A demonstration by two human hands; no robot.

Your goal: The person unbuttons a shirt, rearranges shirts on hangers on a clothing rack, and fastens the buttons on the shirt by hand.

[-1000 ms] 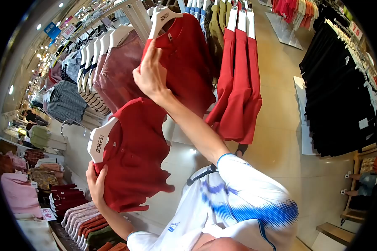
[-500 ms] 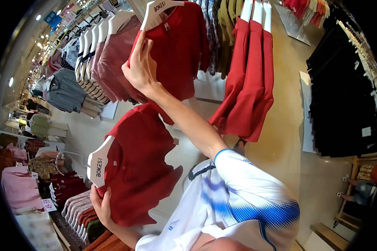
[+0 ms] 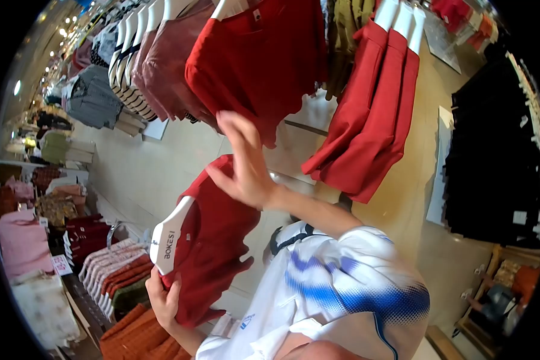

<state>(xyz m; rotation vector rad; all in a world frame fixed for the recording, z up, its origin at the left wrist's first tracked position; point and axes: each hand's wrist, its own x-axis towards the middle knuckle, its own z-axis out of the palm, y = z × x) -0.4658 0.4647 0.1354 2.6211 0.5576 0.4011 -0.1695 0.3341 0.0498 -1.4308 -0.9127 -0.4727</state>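
Note:
My left hand is closed at the lower end of a white hanger lettered BOKESI, which carries a red top. Extended and apart, the fingers of my right hand are slightly blurred, with nothing in them. This hand is nearest to the held top's upper edge and below another red top hanging on the rack. Several red garments hang to the right of that one.
Pink garments and striped ones hang at upper left. Black garments line the right side. A low rack of folded-looking clothes and an orange garment are at lower left. Pale floor shows between the racks.
My right hand has let go of the hanging red top and moved down and right. My left hand has shifted slightly right with the other top and its hanger.

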